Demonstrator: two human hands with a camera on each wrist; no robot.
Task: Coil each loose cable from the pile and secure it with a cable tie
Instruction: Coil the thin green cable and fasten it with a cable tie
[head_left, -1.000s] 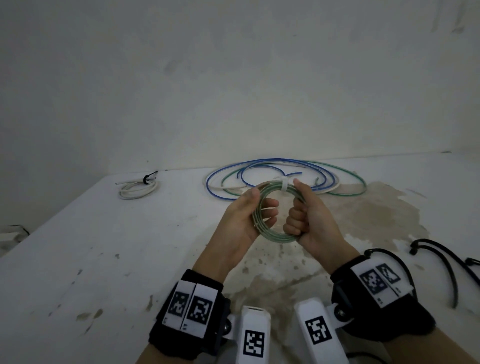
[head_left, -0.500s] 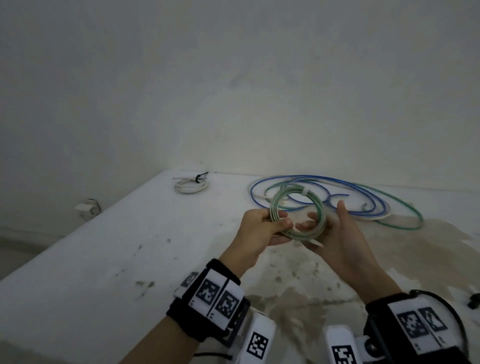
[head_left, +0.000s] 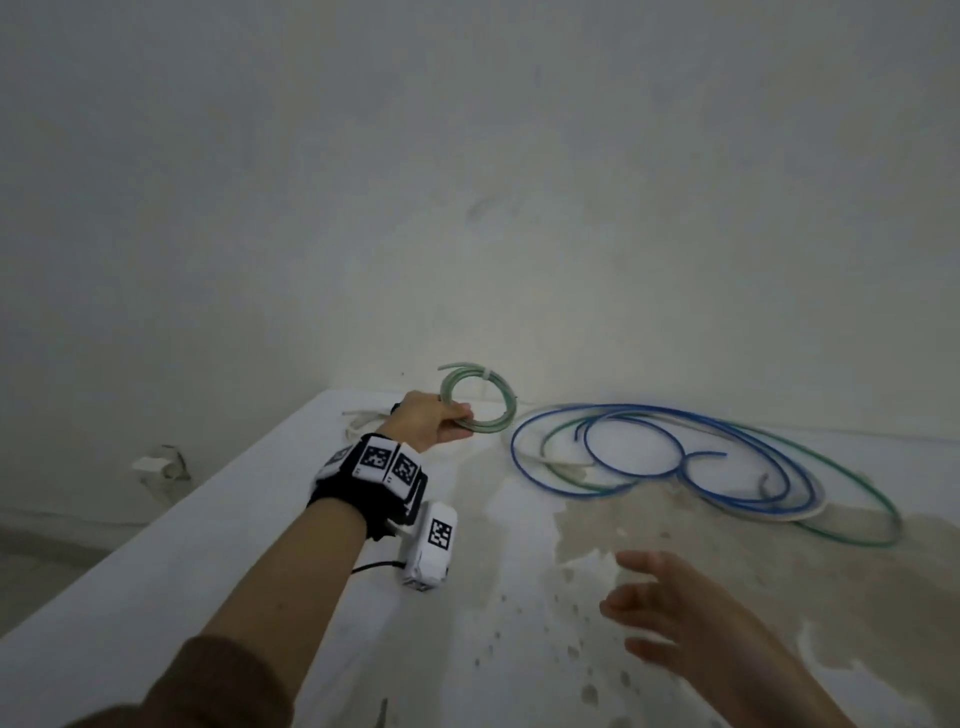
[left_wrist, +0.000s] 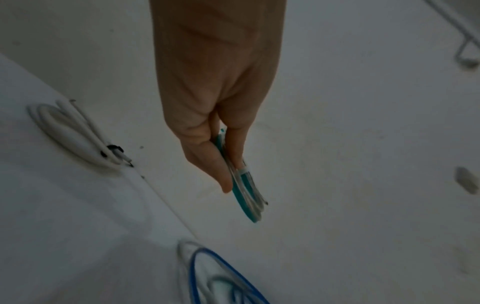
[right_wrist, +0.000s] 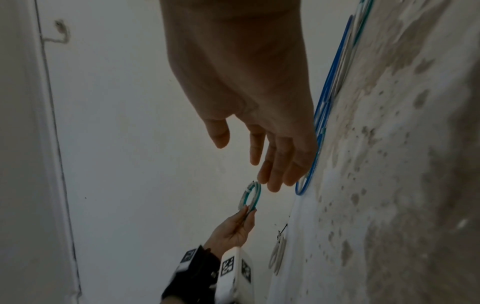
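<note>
My left hand (head_left: 439, 423) pinches a small green-and-white coiled cable (head_left: 480, 400) bound by a white tie (head_left: 485, 374), holding it up near the table's far left corner. The left wrist view shows thumb and fingers (left_wrist: 218, 162) clamped on the coil (left_wrist: 246, 197) edge-on. My right hand (head_left: 670, 618) hovers low at the front right, fingers spread and holding nothing; it appears empty in the right wrist view (right_wrist: 259, 156) too. The loose pile of blue, green and white cables (head_left: 691, 467) lies on the table to the right of the coil.
A white coiled cable with a black tie (left_wrist: 78, 133) lies at the table's far left corner, partly behind my left hand. The white table (head_left: 208, 545) has a stained patch (head_left: 727, 571) at the front right. Its left edge drops to the floor by the wall.
My right hand has let go of the green coil and dropped back toward me. My left hand has carried the coil away to the far left, toward the tied white cable.
</note>
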